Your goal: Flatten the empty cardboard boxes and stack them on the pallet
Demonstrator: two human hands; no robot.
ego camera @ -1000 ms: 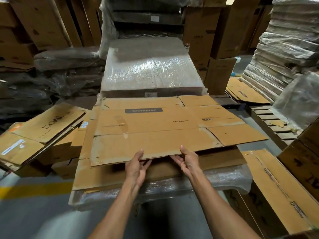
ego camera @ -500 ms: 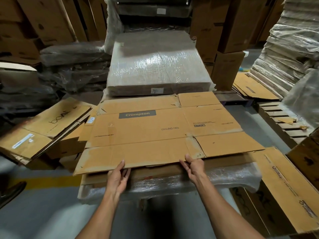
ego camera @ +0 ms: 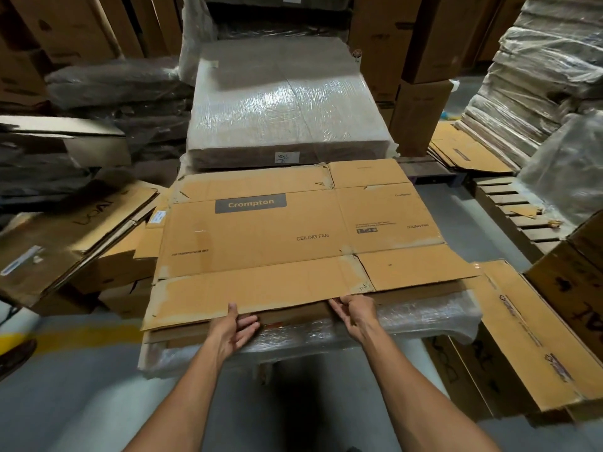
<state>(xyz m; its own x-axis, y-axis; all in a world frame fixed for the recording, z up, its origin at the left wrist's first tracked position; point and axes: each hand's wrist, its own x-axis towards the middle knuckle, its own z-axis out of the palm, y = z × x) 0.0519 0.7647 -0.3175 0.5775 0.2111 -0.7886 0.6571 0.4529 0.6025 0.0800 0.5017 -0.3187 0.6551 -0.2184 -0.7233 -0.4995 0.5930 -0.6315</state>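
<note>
The left hand (ego camera: 233, 327) and right hand (ego camera: 355, 313) each keep a pinching grip on the six-o'clock edge of the flattened box (ego camera: 261, 243), which lies on the wrapped stack (ego camera: 424, 318).

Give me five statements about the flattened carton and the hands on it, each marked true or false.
1. The flattened box is printed "Crompton" and "CEILING FAN". True.
2. Only one hand touches its near edge. False: the left hand and the right hand both hold that edge.
3. It stands upright against a wall. False: it lies flat on a plastic-wrapped stack.
4. A shrink-wrapped bundle sits just beyond its far edge. True.
5. A yellow line is painted on the floor to the person's right. False: the yellow floor line is on their left.
</note>
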